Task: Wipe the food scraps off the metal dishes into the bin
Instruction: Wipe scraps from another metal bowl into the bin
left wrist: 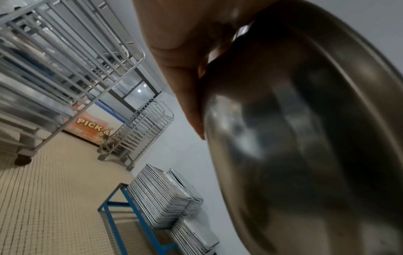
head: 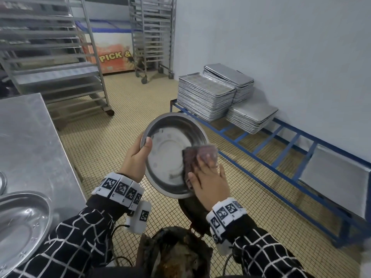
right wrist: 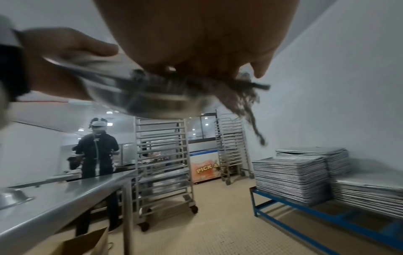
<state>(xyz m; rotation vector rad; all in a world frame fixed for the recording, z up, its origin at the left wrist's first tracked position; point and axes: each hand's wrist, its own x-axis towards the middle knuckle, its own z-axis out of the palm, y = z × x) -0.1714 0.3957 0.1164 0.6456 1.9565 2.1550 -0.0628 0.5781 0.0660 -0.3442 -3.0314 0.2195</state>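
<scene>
A: Where is the metal dish (head: 170,157) held?
B: It is gripped at its rim by the left hand (head: 135,159), thumb inside, and is tilted above the bin (head: 158,235).
A: And the right hand (head: 210,183)?
B: A dark cloth (head: 192,157) is clamped beneath its fingers and thumb and is pressed against the dish's inner right wall.

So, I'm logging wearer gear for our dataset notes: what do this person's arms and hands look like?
The left hand and right hand are bare, ungloved. Each wrist wears a white band of black square code markers. A white boxy unit bearing one marker hangs under the left wrist, with thin dark cables. Long sleeves are black with white grid lines.
</scene>
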